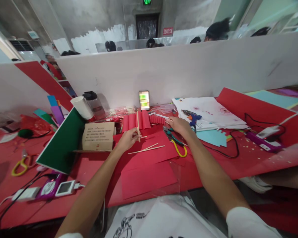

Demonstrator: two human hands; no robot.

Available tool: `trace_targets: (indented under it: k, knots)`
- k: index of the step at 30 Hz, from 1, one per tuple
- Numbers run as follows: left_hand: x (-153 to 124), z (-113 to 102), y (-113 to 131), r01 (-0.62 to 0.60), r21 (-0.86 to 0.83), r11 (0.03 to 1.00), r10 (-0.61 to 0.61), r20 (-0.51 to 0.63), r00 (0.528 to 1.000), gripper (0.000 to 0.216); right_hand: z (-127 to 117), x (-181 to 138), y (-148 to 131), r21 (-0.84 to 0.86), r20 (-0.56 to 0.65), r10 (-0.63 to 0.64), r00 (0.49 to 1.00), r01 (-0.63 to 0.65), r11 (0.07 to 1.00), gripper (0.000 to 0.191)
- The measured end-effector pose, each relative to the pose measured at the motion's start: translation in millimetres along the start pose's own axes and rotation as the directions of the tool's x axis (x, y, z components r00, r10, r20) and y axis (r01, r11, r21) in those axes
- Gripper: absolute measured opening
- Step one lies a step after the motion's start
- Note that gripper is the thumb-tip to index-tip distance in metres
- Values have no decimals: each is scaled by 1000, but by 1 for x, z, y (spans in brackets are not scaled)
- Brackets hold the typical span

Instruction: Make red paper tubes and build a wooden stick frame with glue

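Observation:
My left hand (129,138) pinches a thin wooden stick (138,119) that stands out past its fingertips, in front of several rolled red paper tubes (132,121). My right hand (177,124) is closed on a slim white stick (161,115) that points left toward a row of small red rolls (157,120). Below the hands, loose wooden sticks (146,149) lie across red paper sheets (149,178). Beside my right wrist rest pliers (172,135) and yellow-handled scissors (180,148), partly overlapping.
A blue glue gun (194,118) lies on white printed sheets (208,109) at right. To the left stand a cardboard box (98,136), a green board (62,142) and a bottle (96,105). A lit phone (144,100) leans on the white partition (173,72). Cables cross both sides.

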State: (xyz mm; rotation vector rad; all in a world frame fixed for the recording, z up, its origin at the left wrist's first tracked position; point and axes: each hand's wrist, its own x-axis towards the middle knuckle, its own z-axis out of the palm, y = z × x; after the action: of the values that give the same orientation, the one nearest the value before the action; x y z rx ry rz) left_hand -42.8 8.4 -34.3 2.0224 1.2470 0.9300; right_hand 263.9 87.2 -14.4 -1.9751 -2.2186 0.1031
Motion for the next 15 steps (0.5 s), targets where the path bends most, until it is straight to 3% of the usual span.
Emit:
trace_targets:
  k: [5,12,15]
  knots:
    - [0,0,0,-11,11,1000,11,-4,1000,14,-1,1,3,-11,115,41,993,-40,999,63]
    - [-1,-6,2,1,62,998,2,-40,999,12,-2,-5,3,-14,84,35,996,-34,999,52]
    - [0,-8,3,16,-22,1000,-17,-50,999,14,-1,-6,5,-10,75,36,997,-35,999,57]
